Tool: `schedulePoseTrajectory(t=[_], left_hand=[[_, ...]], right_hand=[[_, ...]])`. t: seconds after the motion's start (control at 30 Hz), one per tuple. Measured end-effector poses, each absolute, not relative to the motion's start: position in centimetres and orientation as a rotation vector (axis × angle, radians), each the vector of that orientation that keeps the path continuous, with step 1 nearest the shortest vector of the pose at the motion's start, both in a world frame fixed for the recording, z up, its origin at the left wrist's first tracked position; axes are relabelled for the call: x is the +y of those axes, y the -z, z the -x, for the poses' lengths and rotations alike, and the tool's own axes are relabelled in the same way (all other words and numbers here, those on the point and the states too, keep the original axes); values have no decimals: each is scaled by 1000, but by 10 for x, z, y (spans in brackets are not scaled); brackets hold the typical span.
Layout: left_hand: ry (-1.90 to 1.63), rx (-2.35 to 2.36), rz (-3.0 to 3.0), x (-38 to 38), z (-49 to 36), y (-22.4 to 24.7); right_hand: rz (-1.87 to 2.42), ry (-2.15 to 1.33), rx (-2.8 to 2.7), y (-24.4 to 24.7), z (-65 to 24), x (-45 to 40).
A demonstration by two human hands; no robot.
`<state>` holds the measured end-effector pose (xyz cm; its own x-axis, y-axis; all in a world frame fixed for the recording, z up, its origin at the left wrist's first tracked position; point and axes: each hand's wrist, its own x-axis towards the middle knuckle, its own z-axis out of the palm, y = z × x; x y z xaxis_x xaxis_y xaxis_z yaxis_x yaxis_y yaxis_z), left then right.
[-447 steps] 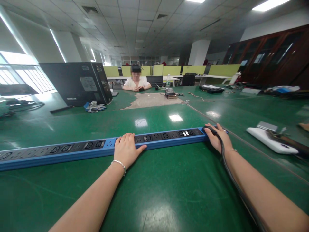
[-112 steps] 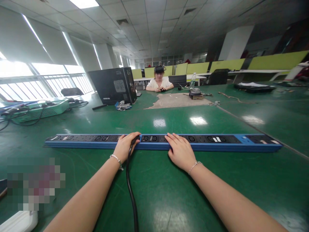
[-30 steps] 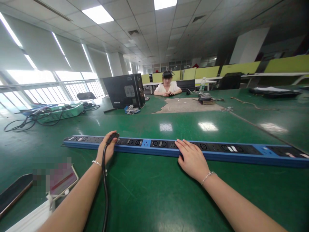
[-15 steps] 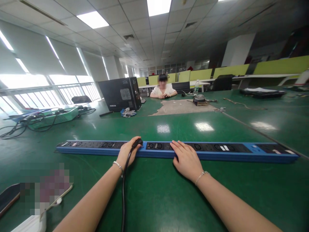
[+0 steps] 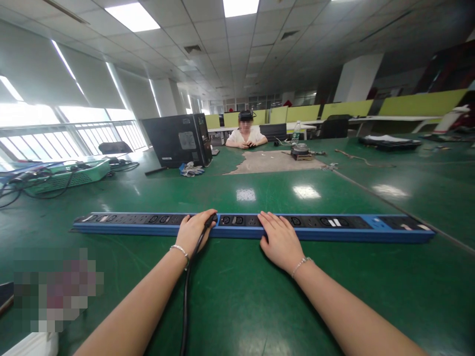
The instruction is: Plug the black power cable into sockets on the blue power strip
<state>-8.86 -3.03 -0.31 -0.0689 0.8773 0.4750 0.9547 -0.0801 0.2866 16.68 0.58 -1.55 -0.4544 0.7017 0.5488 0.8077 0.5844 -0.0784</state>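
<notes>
A long blue power strip (image 5: 237, 232) with black sockets lies across the green table. Near its middle, my left hand (image 5: 195, 231) is closed round the black plug (image 5: 211, 220) of a cable, pressed against the strip's top. The black cable (image 5: 186, 296) runs from the plug down past my left wrist to the bottom edge. To the right, my right hand (image 5: 280, 240) rests on the strip with its fingers laid over the sockets and its thumb at the front side; it holds nothing.
Beyond the strip are a black computer case (image 5: 181, 141), a glove (image 5: 191, 169) and a green basket (image 5: 70, 176) of cables at left. A person (image 5: 246, 136) sits across the green table (image 5: 237, 195). A bottle (image 5: 296, 132) stands near a metal device (image 5: 301, 152).
The whole view has shifted slightly, so the strip and objects appear a little further left. Both hands stay at the same places on the strip.
</notes>
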Motion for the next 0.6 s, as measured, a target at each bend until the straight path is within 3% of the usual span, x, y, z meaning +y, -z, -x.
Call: schedulePoseTrajectory(t=[0.6], left_hand=[[820, -2045, 2098, -26, 98, 10]], right_hand=[[1370, 316, -2201, 18, -172, 6]])
